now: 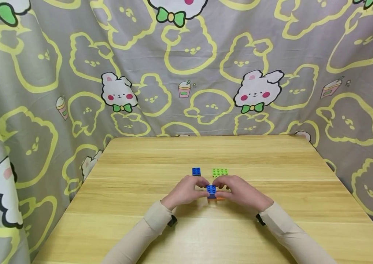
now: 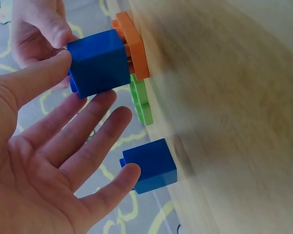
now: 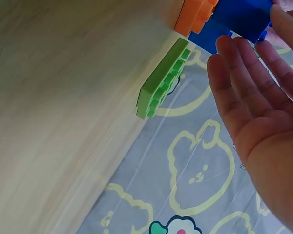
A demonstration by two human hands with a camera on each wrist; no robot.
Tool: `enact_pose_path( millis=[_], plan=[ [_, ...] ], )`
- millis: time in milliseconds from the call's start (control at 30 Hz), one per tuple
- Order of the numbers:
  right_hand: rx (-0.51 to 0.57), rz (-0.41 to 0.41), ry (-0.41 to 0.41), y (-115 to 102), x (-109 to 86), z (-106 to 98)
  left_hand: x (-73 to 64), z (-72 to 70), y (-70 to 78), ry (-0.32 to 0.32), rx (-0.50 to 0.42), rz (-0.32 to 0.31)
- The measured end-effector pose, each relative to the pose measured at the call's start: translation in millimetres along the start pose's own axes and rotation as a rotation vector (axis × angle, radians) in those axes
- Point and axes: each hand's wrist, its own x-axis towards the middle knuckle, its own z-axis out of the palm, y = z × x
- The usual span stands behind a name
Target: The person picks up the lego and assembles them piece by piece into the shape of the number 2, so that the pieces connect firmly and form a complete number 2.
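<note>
Sleeves (image 1: 139, 231) | both hands (image 1: 186, 191) pinching blue block (image 1: 211, 189) over orange brick (image 1: 220, 199) | green brick (image 1: 220, 172) beyond

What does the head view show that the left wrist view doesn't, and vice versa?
Head only: the cream sleeves and the dark wrist gear.

Left wrist only: the left palm, and studs on the orange brick.

Both: the left hand and right hand at a blue brick, the orange brick below it, another blue brick standing apart, something green, the wooden table and the patterned curtain.
</note>
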Motion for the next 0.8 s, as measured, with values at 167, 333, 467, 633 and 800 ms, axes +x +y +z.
enact_pose_path(
  millis=[167,333,467,633,800],
  plan=[
    [0.004,-0.002,0.006,-0.7,0.1,1.5,0.4,0.7,-0.7,-0.001,0.011,0.011],
    [-0.003,0.008,0.011,0.0,0.3,2.1,0.6,0.5,-0.7,0.005,0.012,0.015],
    [-0.003,0.024,0.009,0.5,1.3,1.8,0.8,0.0,-0.4,0.010,0.007,0.012],
    [-0.002,0.051,0.004,-0.7,1.8,1.3,1.5,-0.4,-0.6,0.012,0.003,-0.001],
    [-0.001,0.060,0.001,0.2,2.0,1.7,1.5,-0.1,-1.1,0.011,-0.010,-0.012]
  ],
)
